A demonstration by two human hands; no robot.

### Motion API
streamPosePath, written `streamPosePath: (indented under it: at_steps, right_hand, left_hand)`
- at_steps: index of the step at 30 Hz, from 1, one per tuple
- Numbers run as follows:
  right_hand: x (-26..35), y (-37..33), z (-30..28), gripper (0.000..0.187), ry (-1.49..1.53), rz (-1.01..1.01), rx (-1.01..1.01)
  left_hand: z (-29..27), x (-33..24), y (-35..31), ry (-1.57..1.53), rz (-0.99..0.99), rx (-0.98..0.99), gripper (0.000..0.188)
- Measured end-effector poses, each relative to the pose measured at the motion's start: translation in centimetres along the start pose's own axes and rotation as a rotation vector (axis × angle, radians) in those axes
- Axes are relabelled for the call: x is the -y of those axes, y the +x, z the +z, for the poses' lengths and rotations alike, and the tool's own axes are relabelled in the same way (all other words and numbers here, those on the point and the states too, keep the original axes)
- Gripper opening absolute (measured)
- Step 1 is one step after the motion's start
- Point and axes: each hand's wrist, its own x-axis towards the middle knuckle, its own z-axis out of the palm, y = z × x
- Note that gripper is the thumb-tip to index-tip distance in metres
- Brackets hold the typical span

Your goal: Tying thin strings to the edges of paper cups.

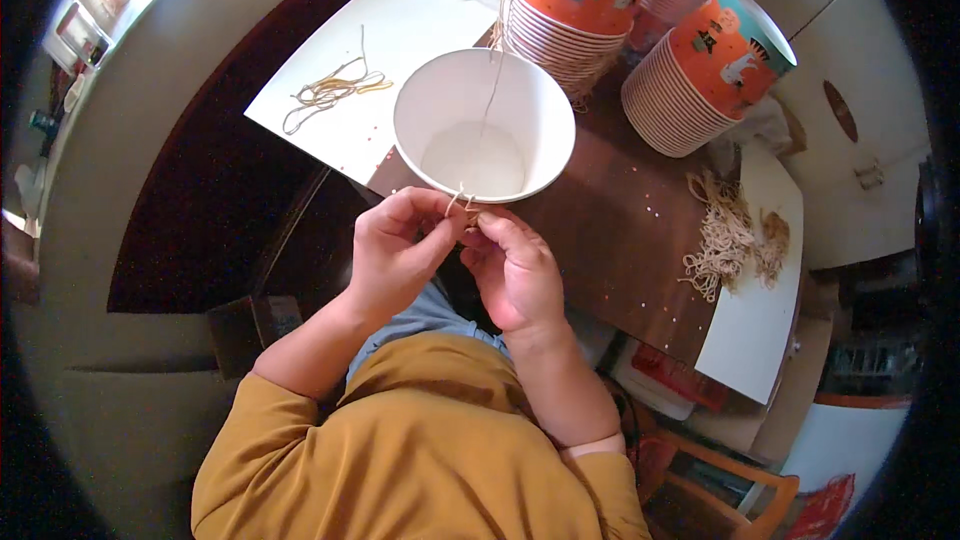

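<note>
A white paper bucket (428,105) faces me with its wide mouth, its inside bare apart from a thin cord (492,95) that hangs over the far rim and down the inner wall. At the near rim, my left hand (390,245) pinches a small loop of beige cord (457,199) between thumb and fingers. My right hand (517,265) is closed close beside it, thumb against fingertips, on the same cord. Its fingers partly hide where the cord meets the bucket's edge, so I cannot tell whether it is knotted there.
Nested stacks of orange-and-teal printed buckets (690,85) stand at the far right. Loose beige cords (725,235) lie in a heap on the right. A yellowish cord bundle (338,90) rests on the white board (310,50) at left. A wooden chair (720,475) stands lower right.
</note>
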Motion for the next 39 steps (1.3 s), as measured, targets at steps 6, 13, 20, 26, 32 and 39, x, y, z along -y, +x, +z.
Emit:
streamPosePath:
  at_steps: [6, 13, 20, 26, 32, 39]
  right_hand:
    - [-1.0, -0.1, 0.7, 0.013, -0.1, -0.172, -0.046]
    - [-1.0, 0.7, 0.6, 0.014, -0.719, -0.632, -0.128]
    - [-0.3, 0.1, 1.1, 0.017, -0.661, -0.441, -0.019]
    - [-0.1, 0.0, 1.7, 0.017, -0.52, -0.331, -0.027]
    - [-0.6, 0.3, 0.5, 0.014, -0.218, -0.2, -0.004]
    - [-1.4, 0.1, 1.0, 0.022, 0.028, -0.013, -0.004]
  left_hand:
    - [0.1, -0.3, 0.1, -0.017, -0.057, -0.029, 0.007]
    - [0.1, -0.5, 0.2, -0.037, -0.097, 0.006, 0.007]
    - [-0.3, -0.3, 0.1, -0.041, -0.125, -0.009, 0.009]
    - [-0.8, -0.2, -0.1, 0.164, -0.054, 0.004, 0.008]
    - [-0.2, -0.8, 0.0, -0.104, -0.079, 0.019, 0.007]
    - [0.1, -0.3, -0.4, 0.349, 0.2, -0.067, 0.008]
